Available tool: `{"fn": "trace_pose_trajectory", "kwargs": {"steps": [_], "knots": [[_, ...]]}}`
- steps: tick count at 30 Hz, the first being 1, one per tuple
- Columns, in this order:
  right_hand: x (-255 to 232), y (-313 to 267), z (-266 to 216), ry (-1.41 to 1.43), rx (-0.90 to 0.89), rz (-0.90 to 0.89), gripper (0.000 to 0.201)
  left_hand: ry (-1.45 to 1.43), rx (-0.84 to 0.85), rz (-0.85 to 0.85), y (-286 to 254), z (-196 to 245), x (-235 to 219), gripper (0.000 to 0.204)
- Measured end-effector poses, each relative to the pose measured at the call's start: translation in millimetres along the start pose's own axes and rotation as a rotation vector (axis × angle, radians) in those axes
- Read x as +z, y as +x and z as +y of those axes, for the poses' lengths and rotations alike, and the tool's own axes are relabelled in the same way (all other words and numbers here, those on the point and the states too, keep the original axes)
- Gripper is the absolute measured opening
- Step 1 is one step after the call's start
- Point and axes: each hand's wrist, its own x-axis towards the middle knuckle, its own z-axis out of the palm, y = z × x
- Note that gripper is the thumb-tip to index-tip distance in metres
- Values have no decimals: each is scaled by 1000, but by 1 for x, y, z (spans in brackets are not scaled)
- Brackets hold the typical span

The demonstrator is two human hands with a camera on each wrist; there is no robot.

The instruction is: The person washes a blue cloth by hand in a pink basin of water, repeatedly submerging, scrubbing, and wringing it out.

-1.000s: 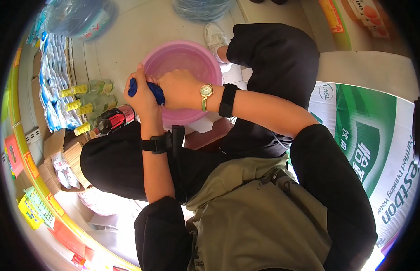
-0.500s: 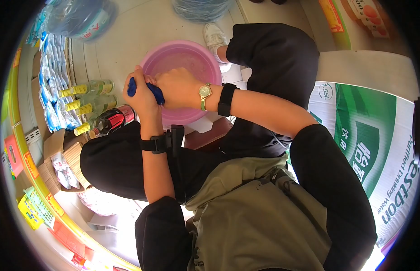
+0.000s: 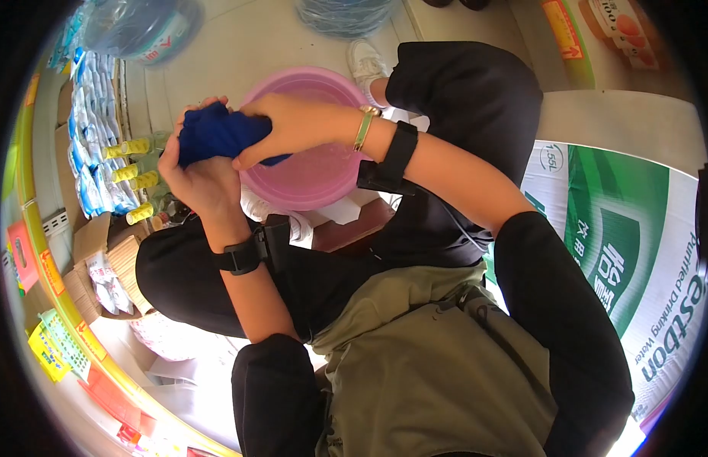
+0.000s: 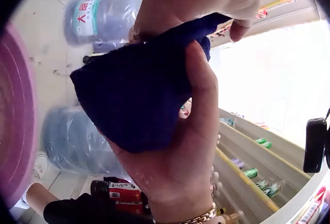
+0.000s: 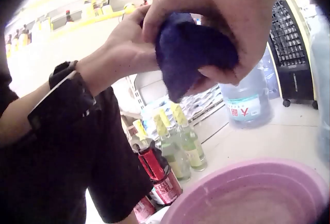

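Note:
A bunched dark blue cloth (image 3: 221, 137) is held between both hands beside and partly over the pink basin (image 3: 308, 74). The left hand (image 3: 205, 186) is turned palm up, the cloth lying across it and its fingers curled at the far edge. From the other side the right hand (image 3: 293, 126) grips the cloth. In the left wrist view, the right hand (image 4: 175, 167) has its thumb on the cloth (image 4: 139, 92), below the left hand (image 4: 196, 0). The right wrist view has the right hand (image 5: 221, 7) pinching the cloth (image 5: 188, 54), hiding some left fingers.
Glass bottles with yellow necks (image 3: 133, 148) stand left of the basin, near blue-white packets (image 3: 91, 129). Large water bottles (image 3: 144, 30) are at the far side. A green-white carton (image 3: 613, 251) lies right; shelves line the left.
Both hands have parted somewhat and turned, the left one moving left with its palm now up. The cloth, earlier mostly hidden in the fists, is spread wider between them.

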Motion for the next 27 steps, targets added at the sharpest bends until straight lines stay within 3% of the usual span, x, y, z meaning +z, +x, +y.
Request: {"fn": "trace_pose_trajectory", "kwargs": {"steps": [1,3,4,6,8,9,14,16,17,20,22,23,25,27], "knots": [[-3,0,1,0,-2,0,40,-107,-34,-70,-4,5,8,44],[-8,-1,-2,355,99,-66,44,-340,-106,-266,-5,6,10,55],[-10,-5,-5,354,100,-65,44,-342,-106,-267,-4,7,8,55],[-14,-14,-14,676,172,-87,38,-400,-174,38,-2,10,5,57],[-12,-15,-13,734,207,-200,35,-193,-161,54,1,-1,-3,54],[-8,-15,-9,772,247,-288,35,-296,-144,-386,9,-2,-6,50],[-5,-20,-7,913,316,-491,41,-265,-99,-323,-16,-5,13,50],[-4,-22,-15,890,302,-408,42,-234,-57,-509,-12,-7,-7,39],[-3,-22,-18,866,286,-326,44,-234,-55,-508,-8,-5,-13,39],[2,-13,-2,662,265,-344,35,-76,-91,-500,-3,-1,-10,28],[-4,-18,-12,503,219,-285,42,85,-109,-88,-9,-1,8,26],[-5,-19,-13,440,172,-274,46,29,-141,12,-7,-3,9,28],[-3,-20,-13,379,125,-263,49,8,-132,37,-5,-6,6,29],[0,-18,-11,14,92,-217,52,-16,-122,57,-4,-8,6,31]]}}
